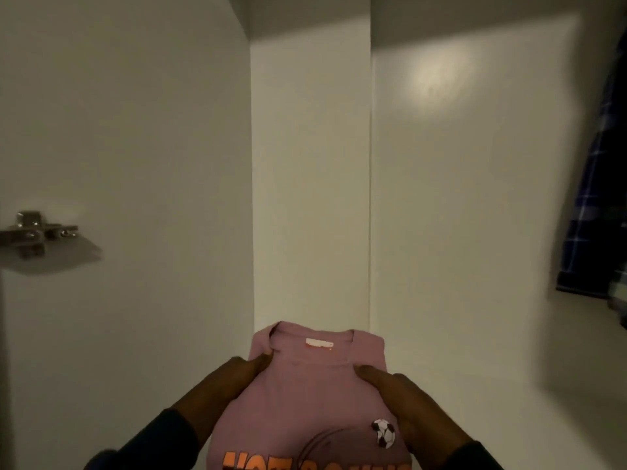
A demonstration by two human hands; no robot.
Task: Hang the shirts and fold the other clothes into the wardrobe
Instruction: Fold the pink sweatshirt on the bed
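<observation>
A folded pink T-shirt point(312, 395) with orange lettering and a football print lies low in the middle of the view, inside a white wardrobe point(308, 198), collar pointing away from me. My left hand point(224, 388) grips its left edge, thumb on top near the collar. My right hand point(407, 401) grips its right edge the same way. What is under the shirt is hidden. A blue checked shirt point(597, 198) hangs at the right edge of the view.
The wardrobe's white side wall stands close on the left, with a metal door hinge point(34, 232) fixed to it. A white divider panel point(458, 198) rises on the right. The back wall lies straight ahead in a narrow compartment.
</observation>
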